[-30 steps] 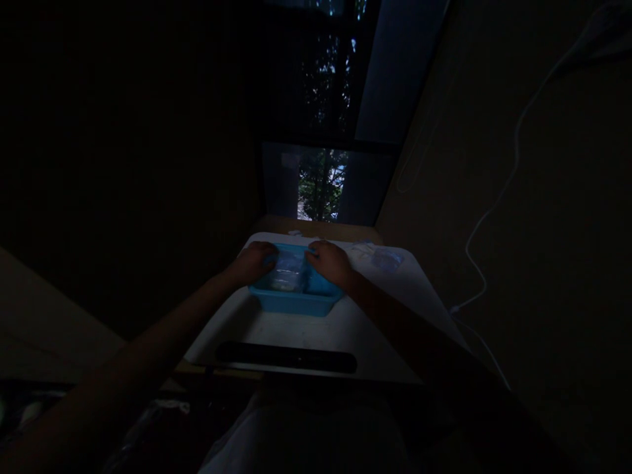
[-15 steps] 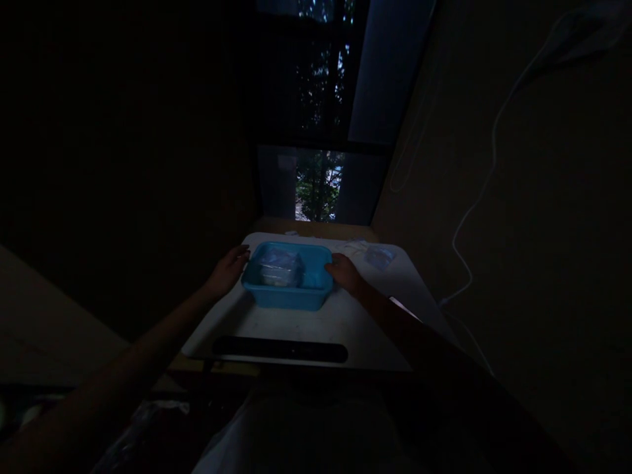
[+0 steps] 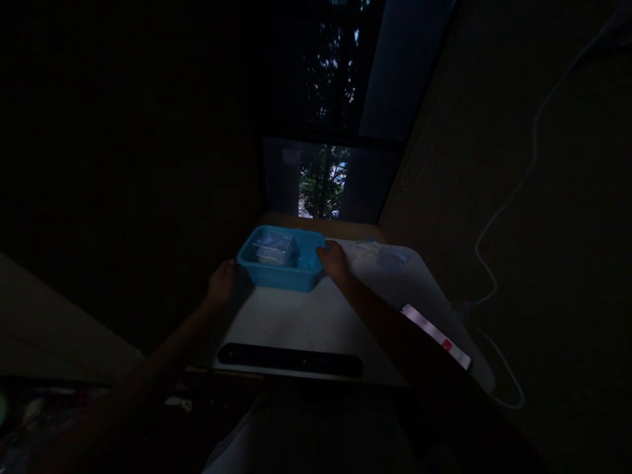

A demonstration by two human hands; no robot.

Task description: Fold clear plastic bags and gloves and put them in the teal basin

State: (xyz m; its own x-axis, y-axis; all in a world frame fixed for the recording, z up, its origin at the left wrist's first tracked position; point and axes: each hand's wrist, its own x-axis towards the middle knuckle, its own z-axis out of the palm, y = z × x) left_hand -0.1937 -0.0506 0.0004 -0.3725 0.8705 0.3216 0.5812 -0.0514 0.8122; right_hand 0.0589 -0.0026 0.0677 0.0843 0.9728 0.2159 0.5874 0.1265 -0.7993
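A blue plastic tub (image 3: 279, 271) stands at the far left corner of a small white table (image 3: 306, 322). Inside it lies a clear plastic pack (image 3: 273, 248). My right hand (image 3: 334, 261) grips the tub's right rim, fingers curled over the edge. My left hand (image 3: 220, 284) rests just left of the tub, beside its left wall; it is dim and I cannot make out its fingers.
The room is very dark. A black bar (image 3: 291, 359) lies along the table's near edge. A lit phone (image 3: 436, 336) sits at the right side. Clear plastic wrappers (image 3: 388, 255) lie at the far right. A window (image 3: 322, 182) is behind; a white cable (image 3: 498, 217) hangs on the right wall.
Both hands came out of the tub and went to its sides. The tub has slid away to the far left corner of the table. The phone is now uncovered.
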